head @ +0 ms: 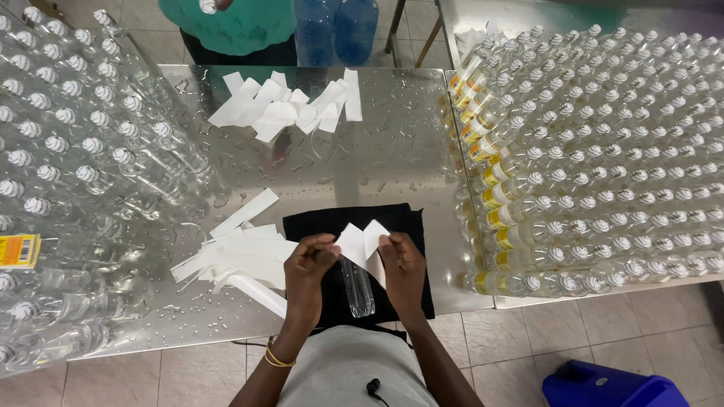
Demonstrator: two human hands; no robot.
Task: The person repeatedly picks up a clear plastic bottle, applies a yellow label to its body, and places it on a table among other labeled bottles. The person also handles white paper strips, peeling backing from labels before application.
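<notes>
My left hand [308, 265] and my right hand [402, 261] each pinch one end of a white paper strip [360, 240], bent into a shallow fold between them. Under the strip a small clear plastic bottle [358, 288] lies on its side on a black cloth [343, 226] at the near edge of the wet metal table [377, 158]. A loose pile of white paper strips [241, 256] lies just left of my left hand.
Rows of clear capped bottles [68, 151] fill the left side. Many labelled bottles with yellow bands [596, 151] lie stacked on the right. More white strips [290, 105] sit at the far edge, near a person in a green top [234, 26]. A blue object [603, 384] stands on the tiled floor.
</notes>
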